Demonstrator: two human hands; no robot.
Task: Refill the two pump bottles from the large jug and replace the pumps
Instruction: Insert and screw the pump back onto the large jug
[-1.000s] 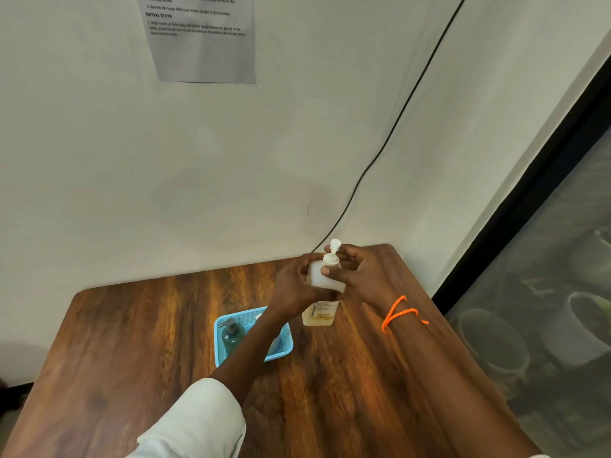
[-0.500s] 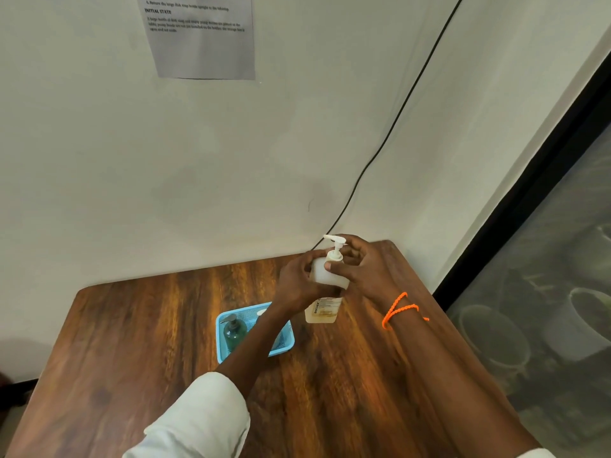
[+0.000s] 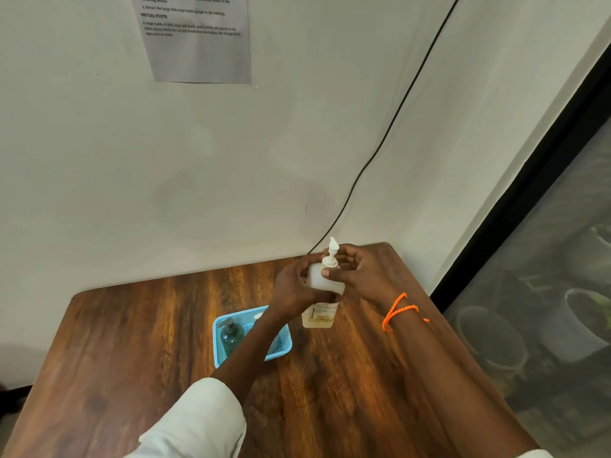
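Note:
A white pump bottle (image 3: 322,278) is held upright over the far right part of the wooden table (image 3: 347,385). My left hand (image 3: 292,290) wraps around its body from the left. My right hand (image 3: 358,276) pinches the white pump (image 3: 331,256) at its collar, with the nozzle pointing away from me. Just below my hands, a clear labelled container of yellowish liquid (image 3: 320,316) stands on the table. A dark green pump bottle (image 3: 231,335) with its pump on stands in a blue basket (image 3: 283,348) to the left, partly behind my left forearm.
A black cable (image 3: 390,127) runs down the white wall to the table's back edge. A printed sheet (image 3: 198,38) hangs on the wall. A dark-framed glass pane (image 3: 542,292) borders the table on the right. A small white item (image 3: 258,316) lies in the basket.
The pump nozzle has turned on the bottle: it pointed left half a second ago and now points away from me. Both hands stay on the bottle in the same place.

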